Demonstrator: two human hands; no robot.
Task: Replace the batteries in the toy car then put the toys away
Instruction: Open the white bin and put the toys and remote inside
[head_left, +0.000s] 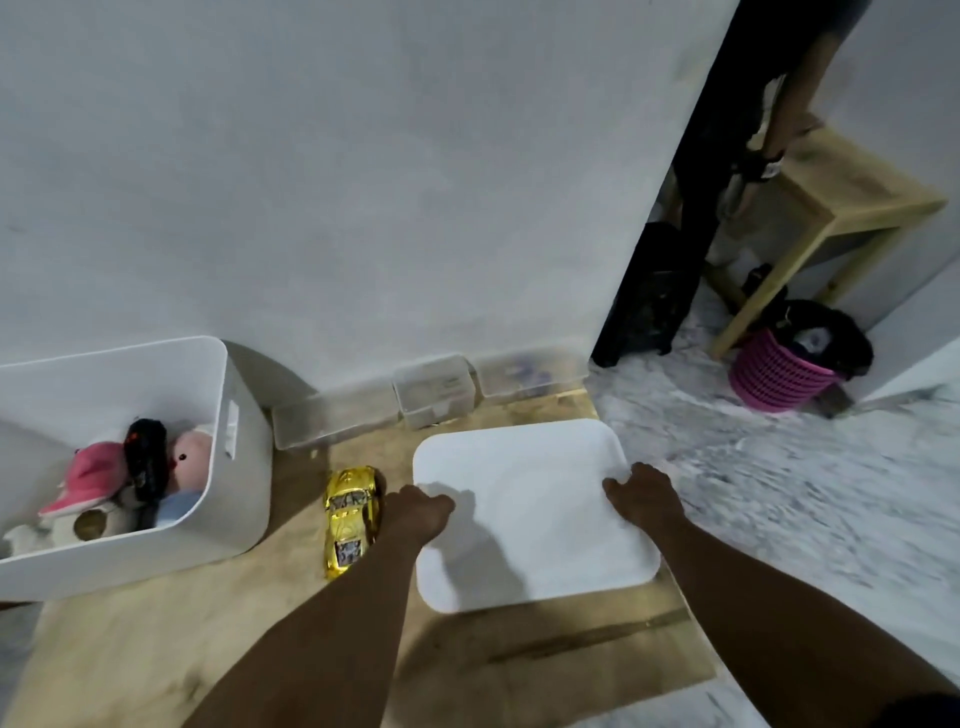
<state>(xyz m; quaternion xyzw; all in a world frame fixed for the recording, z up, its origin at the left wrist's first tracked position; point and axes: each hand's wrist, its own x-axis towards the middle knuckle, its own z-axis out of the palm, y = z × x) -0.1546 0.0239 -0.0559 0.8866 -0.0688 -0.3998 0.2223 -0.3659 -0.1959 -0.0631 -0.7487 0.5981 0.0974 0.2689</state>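
Observation:
A flat white lid (530, 514) lies on the wooden table (208, 639). My left hand (423, 512) grips its left edge and my right hand (644, 496) grips its right edge. Just left of the lid a shiny gold toy car (349, 517) rests on the table, close to my left wrist. Further left stands an open white bin (228, 493) holding soft toys (189, 462), a pink cap (91, 475) and a black remote control (146, 460).
Three clear plastic boxes (434, 397) line the wall at the back of the table. To the right lies a marble-patterned floor with a pink basket (779, 374), a wooden stool (831, 208) and a person standing in dark clothes (696, 171).

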